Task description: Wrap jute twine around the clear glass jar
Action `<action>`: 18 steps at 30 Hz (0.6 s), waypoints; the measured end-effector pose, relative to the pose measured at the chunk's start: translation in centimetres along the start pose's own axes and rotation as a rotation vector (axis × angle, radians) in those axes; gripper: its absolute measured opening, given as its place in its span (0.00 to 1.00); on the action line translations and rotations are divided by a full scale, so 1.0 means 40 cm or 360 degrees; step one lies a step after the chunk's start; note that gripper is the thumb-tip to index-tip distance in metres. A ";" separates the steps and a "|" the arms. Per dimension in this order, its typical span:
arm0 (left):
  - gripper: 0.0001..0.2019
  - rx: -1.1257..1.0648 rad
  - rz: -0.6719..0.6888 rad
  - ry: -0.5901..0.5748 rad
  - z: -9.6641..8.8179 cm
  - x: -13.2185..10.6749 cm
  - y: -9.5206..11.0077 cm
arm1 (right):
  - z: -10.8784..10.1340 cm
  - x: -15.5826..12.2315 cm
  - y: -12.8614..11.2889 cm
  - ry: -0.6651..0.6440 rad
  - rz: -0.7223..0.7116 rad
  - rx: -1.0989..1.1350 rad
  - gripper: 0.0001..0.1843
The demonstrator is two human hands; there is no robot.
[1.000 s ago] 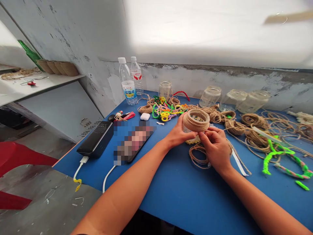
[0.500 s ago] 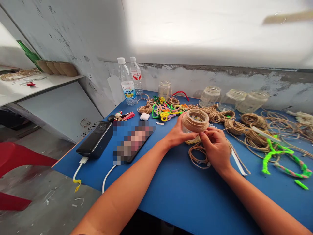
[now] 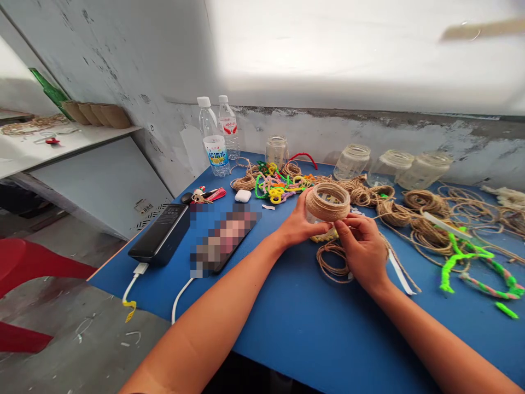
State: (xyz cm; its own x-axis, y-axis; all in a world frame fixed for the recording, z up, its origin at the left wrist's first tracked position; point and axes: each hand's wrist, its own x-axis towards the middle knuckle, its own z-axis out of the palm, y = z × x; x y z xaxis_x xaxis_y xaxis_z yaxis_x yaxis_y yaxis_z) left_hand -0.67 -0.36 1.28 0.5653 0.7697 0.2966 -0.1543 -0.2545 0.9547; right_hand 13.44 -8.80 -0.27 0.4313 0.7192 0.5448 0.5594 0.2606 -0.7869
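While your left hand [image 3: 301,221] curled its fingers around the jar [image 3: 327,207], mouth up, your right hand [image 3: 363,246] pinched twine [image 3: 329,214] against its side just beside the left thumb, and a loose coil [image 3: 331,271] lay on the blue table [image 3: 287,317] below the right fingertips.

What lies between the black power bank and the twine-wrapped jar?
Seen in the head view: from the power bank, first a phone, then a small white scrap, then the left hand, which grips the jar.
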 end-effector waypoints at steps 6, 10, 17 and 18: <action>0.50 0.0121 -0.0056 0.0072 -0.003 0.000 -0.013 | -0.002 0.003 -0.004 0.0006 -0.0045 -0.0056 0.17; 0.52 0.0152 -0.0018 0.0080 -0.004 -0.001 -0.015 | -0.003 0.004 -0.007 0.0021 -0.0072 -0.0098 0.18; 0.50 0.0110 -0.0002 0.0050 -0.003 -0.004 -0.002 | -0.004 0.004 -0.008 0.0031 -0.0064 -0.0122 0.19; 0.50 0.0119 0.0010 0.0057 -0.003 -0.005 0.000 | -0.004 0.004 -0.008 0.0036 -0.0057 -0.0114 0.19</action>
State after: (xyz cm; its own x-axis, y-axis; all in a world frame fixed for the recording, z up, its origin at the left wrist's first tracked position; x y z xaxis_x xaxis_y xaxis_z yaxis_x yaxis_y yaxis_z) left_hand -0.87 -0.44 1.24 0.5348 0.7883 0.3044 -0.0961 -0.3011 0.9487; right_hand 13.44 -8.88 0.11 0.4256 0.6953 0.5792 0.6236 0.2385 -0.7445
